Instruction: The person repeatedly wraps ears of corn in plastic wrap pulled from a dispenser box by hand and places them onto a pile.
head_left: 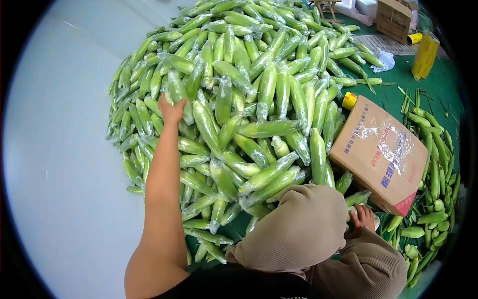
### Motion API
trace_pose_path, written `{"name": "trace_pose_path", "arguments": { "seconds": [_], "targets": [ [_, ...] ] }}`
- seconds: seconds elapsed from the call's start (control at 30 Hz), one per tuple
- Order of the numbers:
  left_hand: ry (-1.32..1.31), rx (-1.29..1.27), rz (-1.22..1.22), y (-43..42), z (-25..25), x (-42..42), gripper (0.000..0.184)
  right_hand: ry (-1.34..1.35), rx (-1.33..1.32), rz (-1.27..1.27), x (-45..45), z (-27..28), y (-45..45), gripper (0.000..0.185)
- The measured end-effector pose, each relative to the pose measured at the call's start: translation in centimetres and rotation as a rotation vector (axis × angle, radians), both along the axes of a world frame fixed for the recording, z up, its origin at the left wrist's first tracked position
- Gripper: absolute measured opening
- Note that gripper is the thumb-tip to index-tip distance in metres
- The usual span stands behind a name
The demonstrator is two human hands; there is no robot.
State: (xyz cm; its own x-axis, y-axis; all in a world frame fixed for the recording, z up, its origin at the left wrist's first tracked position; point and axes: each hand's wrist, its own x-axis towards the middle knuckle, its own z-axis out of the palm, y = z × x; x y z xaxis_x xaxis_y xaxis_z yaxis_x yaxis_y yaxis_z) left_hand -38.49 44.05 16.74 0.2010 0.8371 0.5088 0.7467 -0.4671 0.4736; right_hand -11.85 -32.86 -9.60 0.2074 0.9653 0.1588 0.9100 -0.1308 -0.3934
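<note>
My left hand [173,108], at the end of a bare outstretched arm, has its fingers closed around a film-wrapped ear of corn [177,89] on the left part of a large heap. Green ears of corn [269,89] in clear plastic film surround it on all sides. In front of my black top, brown ribbed clothing [298,219] covers the lower middle of the view. A hand [362,219] by a brown sleeve [371,261] rests at the heap's right edge, near some ears. That sleeve does not match my bare arm, and I cannot make out my own right hand.
A cardboard box [381,154] with printed lettering lies tilted right of the heap. Unwrapped corn [438,164] is piled beyond it. A yellow wrapped roll [425,56], another carton [393,20] and a plastic bag [383,61] stand farther back. Pale floor [64,149] extends at left.
</note>
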Motion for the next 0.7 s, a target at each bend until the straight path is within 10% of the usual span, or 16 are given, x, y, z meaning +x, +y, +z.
{"name": "trace_pose_path", "arguments": {
  "seconds": [0.1,0.33,0.4,0.7],
  "targets": [
    [-0.262,-0.120,0.386,2.6,-3.6,-3.2,0.100,0.115,0.034,-0.199,-0.9,-1.4,-0.5,0.110],
    [0.645,-0.183,0.108,-10.0,-3.5,0.1,0.091,-0.043,-0.008,-0.041,-0.4,-0.3,0.6,0.093],
    [0.561,-0.090,0.046,-10.9,-3.5,0.4,0.083,-0.066,0.054,0.040,-0.3,0.3,1.3,0.063],
    [-0.087,-0.207,-0.837,-31.0,-3.4,7.4,0.056,-0.069,-0.139,-0.326,3.2,1.7,-3.3,0.058]
  ]
}}
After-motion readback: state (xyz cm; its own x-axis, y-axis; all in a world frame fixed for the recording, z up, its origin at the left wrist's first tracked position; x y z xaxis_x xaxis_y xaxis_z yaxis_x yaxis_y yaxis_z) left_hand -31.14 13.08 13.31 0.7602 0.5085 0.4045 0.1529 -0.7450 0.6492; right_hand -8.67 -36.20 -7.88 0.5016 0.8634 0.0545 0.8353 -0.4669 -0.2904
